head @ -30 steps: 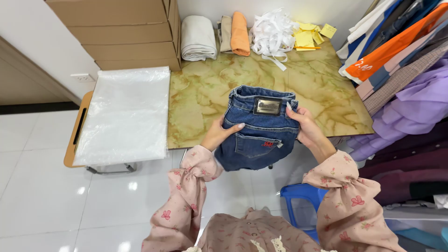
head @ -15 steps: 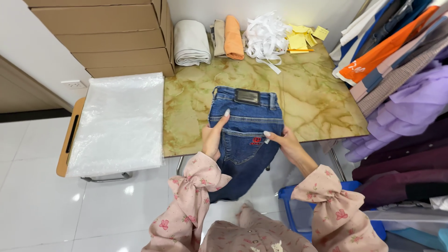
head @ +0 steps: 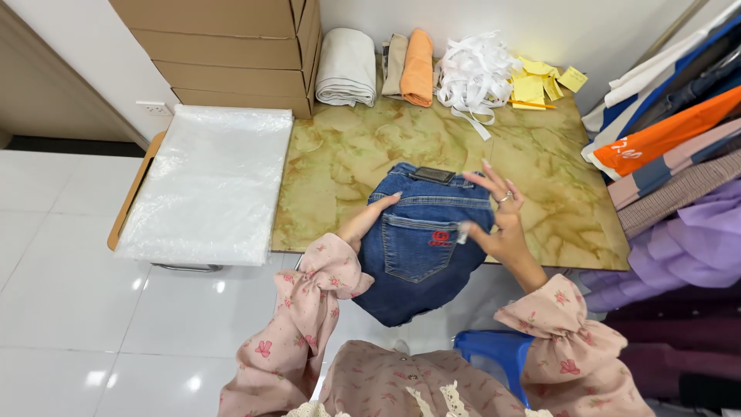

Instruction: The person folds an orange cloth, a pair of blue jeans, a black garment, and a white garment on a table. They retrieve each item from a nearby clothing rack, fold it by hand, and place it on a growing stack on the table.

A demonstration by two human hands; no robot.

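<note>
On the marbled tabletop (head: pixel 340 154), stitched blue denim jeans (head: pixel 421 247) lie under the flat left hand (head: pixel 369 220), right hand (head: pixel 494 212) hovering fingers spread.

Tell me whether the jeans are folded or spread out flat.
Partly folded. The jeans lie waistband-up on the marble table, the legs bunched under and hanging off its edge. Left hand rests on them; right hand is lifted.

boxes (head: pixel 224 46): stacked far beyond the fingers
plastic sheets (head: pixel 208 181): laid leftward
folded cloths (head: pixel 378 66): placed beyond
</note>
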